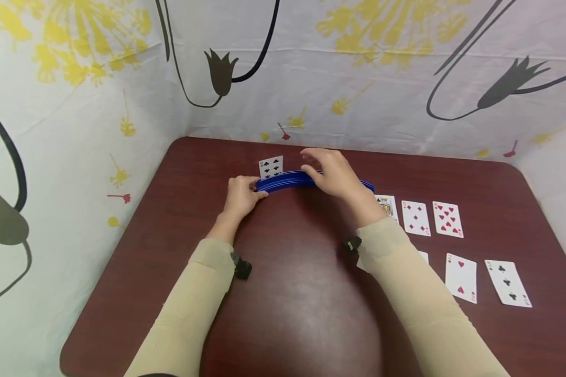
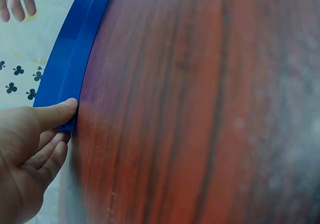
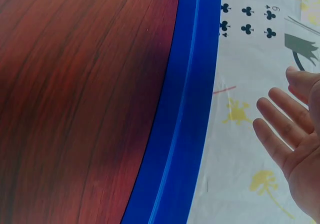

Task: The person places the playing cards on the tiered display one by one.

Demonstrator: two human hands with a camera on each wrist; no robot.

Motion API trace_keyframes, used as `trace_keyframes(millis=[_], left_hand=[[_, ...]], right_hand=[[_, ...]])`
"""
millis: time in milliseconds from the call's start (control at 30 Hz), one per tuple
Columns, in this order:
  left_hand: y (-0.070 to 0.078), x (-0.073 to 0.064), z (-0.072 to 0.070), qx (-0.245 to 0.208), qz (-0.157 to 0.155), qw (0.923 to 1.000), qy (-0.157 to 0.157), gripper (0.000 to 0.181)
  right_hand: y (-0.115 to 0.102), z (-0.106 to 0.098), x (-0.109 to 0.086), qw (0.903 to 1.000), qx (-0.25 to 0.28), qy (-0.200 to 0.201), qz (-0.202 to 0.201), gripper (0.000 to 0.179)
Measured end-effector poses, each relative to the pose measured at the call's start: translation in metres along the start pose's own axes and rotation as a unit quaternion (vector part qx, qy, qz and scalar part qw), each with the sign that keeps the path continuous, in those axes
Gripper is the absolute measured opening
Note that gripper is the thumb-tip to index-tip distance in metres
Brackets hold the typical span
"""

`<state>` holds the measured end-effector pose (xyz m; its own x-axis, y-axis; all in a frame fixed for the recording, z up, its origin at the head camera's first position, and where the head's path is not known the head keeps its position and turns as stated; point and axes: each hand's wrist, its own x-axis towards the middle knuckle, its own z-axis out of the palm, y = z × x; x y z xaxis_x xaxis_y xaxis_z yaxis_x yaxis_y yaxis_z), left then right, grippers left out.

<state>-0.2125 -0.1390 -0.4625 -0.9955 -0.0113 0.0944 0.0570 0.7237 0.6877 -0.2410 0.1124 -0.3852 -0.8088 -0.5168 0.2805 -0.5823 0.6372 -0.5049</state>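
A curved blue playing-card holder [image 1: 287, 181] stands toward the back of the table. At its left end my left hand [image 1: 239, 198] pinches the rim, thumb on the near face, as the left wrist view shows up close. A six of clubs [image 1: 271, 166] stands upright in the holder near that hand; its lower part is hidden behind the blue front. My right hand [image 1: 334, 174] is over the right half of the holder. In the right wrist view its fingers [image 3: 282, 116] are spread and loosely bent, with nothing between them, apart from the card.
On the right of the table lie face-up cards in two rows: a face card [image 1: 388, 207], the five of diamonds [image 1: 415, 218], a hearts card [image 1: 448, 219], the two of hearts [image 1: 461, 277] and the three of clubs [image 1: 508, 283]. My right sleeve [image 1: 405, 283] partly covers another. Patterned cloth [image 1: 283, 104] hangs behind.
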Motion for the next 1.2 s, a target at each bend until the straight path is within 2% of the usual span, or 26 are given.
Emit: trace_keyframes(millis=[267, 533, 900, 1200], left_hand=[[-0.002, 0.001, 0.000, 0.004, -0.001, 1.0000, 0.002, 0.048], [-0.005, 0.001, -0.002, 0.012, -0.005, 0.9999, 0.011, 0.047], [-0.005, 0.005, -0.002, 0.016, 0.002, 0.9999, 0.001, 0.046], [-0.004, 0.006, -0.002, 0.023, 0.004, 0.9997, -0.004, 0.050]], right_hand=[[0.011, -0.009, -0.010, 0.9996, -0.001, 0.027, -0.005, 0.032], [0.021, -0.015, -0.020, 0.9994, -0.004, 0.034, -0.007, 0.030], [0.032, -0.033, -0.035, 0.9984, -0.010, 0.055, -0.012, 0.029], [0.044, -0.042, -0.049, 0.9973, -0.027, 0.068, -0.001, 0.027]])
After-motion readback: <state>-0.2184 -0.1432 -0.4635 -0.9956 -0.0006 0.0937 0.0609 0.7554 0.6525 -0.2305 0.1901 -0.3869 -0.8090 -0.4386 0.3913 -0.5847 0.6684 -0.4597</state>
